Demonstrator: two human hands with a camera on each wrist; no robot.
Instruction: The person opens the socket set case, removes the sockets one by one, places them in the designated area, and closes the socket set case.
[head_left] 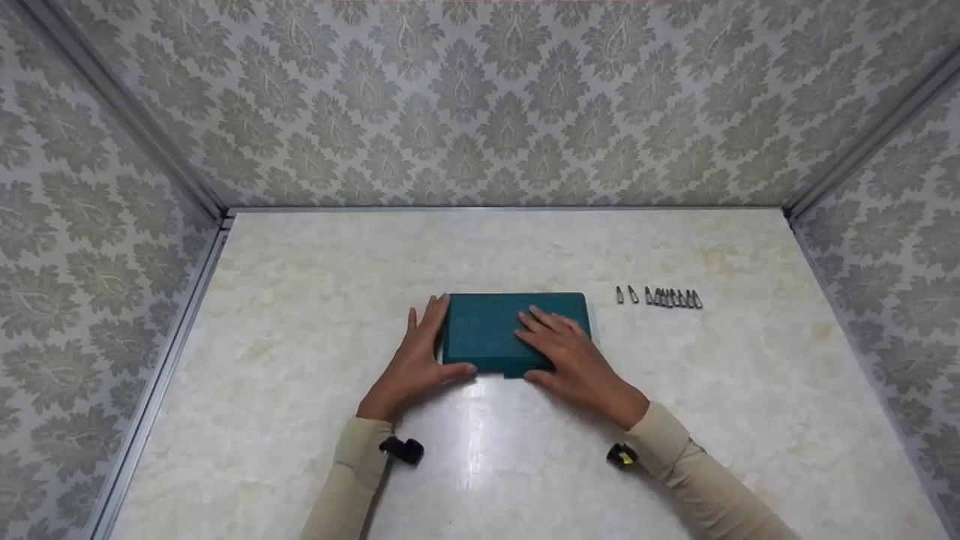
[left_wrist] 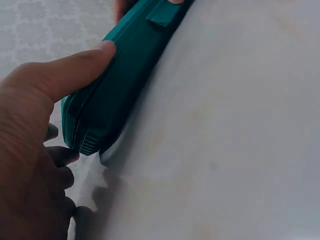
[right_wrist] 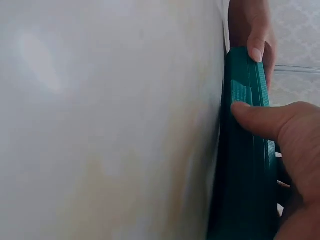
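Note:
A closed dark green plastic case (head_left: 480, 330) lies flat on the table. My left hand (head_left: 412, 360) holds its left end, the fingers along the side and the thumb at the front edge. In the left wrist view that thumb (left_wrist: 85, 70) rests on the seam near the ribbed corner. My right hand (head_left: 574, 364) lies over the right part of the lid with its fingers spread. Its thumb reaches down the front side and presses the latch (right_wrist: 241, 91), as the right wrist view shows.
Several small metal bits (head_left: 671, 298) lie in a row on the table (head_left: 300, 255), right of the case. Patterned panels (head_left: 465, 105) wall the table at the back and both sides. A dark wrist camera (head_left: 403, 450) is strapped at the left cuff.

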